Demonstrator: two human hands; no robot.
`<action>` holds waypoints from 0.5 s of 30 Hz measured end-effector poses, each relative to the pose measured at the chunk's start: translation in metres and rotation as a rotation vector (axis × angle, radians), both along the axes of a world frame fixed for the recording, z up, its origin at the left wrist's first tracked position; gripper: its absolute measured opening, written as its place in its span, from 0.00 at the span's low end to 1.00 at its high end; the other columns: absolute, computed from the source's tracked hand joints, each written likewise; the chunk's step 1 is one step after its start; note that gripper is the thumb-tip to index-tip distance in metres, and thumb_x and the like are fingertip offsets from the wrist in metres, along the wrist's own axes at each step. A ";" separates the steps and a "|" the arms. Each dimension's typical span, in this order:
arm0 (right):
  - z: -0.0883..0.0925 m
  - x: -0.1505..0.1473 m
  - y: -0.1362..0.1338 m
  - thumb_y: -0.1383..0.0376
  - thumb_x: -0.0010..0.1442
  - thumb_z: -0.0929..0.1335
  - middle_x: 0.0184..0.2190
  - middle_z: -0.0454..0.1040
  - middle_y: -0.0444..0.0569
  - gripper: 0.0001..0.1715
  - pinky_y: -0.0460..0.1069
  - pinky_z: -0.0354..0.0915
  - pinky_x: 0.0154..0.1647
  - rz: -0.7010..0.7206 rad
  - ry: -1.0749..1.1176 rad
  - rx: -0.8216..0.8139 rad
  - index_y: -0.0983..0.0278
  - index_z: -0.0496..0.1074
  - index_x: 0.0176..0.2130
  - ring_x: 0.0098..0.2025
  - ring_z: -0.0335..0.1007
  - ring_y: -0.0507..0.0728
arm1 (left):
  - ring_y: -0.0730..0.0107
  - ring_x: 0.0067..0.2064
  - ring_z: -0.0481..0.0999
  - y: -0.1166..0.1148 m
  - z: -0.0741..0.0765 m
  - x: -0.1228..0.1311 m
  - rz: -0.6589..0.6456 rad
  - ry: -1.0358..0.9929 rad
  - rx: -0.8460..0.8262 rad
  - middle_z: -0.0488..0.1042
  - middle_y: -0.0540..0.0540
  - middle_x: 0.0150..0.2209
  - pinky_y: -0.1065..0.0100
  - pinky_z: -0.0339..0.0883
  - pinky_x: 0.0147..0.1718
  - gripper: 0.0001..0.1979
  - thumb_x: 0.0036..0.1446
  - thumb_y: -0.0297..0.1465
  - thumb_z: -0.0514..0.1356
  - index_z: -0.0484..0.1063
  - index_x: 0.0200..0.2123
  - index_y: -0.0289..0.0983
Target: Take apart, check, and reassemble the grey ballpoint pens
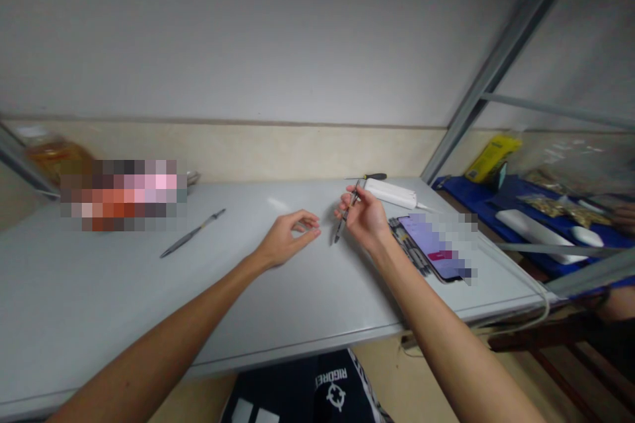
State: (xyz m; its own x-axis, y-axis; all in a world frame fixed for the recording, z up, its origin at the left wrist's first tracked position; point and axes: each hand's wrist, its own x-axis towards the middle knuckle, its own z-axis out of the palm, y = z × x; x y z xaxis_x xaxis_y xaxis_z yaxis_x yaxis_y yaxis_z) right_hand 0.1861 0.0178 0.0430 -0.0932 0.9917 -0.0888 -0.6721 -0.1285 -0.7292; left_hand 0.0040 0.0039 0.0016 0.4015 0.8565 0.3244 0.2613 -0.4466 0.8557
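My right hand is closed around a slim pen, held slanted above the desk with its lower end pointing down. To its left, my left hand hovers over the white desk, fingers curved and apart, with nothing in it. A second, grey pen lies on the desk further left. Beside my right wrist is a phone with a lit, partly blurred screen. Several dark pens lie along the phone's left edge, partly hidden by my forearm.
Behind my right hand lie a white power strip with a cable and a dark-handled screwdriver. A jar and pixelated items stand at the back left. Past the metal bed frame, a blue surface holds bags and a yellow packet.
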 end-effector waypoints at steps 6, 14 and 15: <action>0.029 0.001 0.002 0.46 0.56 0.57 0.10 0.43 0.36 0.27 0.44 0.41 0.12 0.189 -0.075 -0.051 0.61 0.51 0.17 0.12 0.37 0.47 | 0.70 0.32 0.72 0.007 -0.003 -0.007 0.092 0.095 0.054 0.75 0.46 0.29 0.68 0.66 0.36 0.12 0.54 0.38 0.57 0.72 0.35 0.34; 0.029 -0.001 0.002 0.49 0.56 0.56 0.10 0.38 0.35 0.27 0.43 0.34 0.11 0.190 -0.123 -0.062 0.61 0.47 0.15 0.13 0.29 0.46 | 0.70 0.32 0.72 0.007 -0.002 -0.006 0.084 0.139 0.081 0.75 0.46 0.29 0.68 0.65 0.35 0.12 0.55 0.37 0.56 0.73 0.31 0.35; 0.029 -0.001 0.001 0.48 0.55 0.55 0.10 0.38 0.35 0.27 0.43 0.34 0.11 0.197 -0.120 -0.057 0.61 0.47 0.15 0.13 0.29 0.46 | 0.70 0.32 0.72 0.007 -0.002 -0.006 0.085 0.145 0.083 0.75 0.46 0.29 0.68 0.65 0.35 0.12 0.55 0.37 0.56 0.73 0.31 0.35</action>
State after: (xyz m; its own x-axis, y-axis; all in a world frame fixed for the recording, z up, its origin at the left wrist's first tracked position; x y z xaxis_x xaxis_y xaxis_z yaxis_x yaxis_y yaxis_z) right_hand 0.1852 0.0189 0.0716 -0.2695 0.9485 -0.1663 -0.5391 -0.2917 -0.7901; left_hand -0.0021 0.0111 -0.0005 0.3768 0.8618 0.3396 0.4187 -0.4855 0.7674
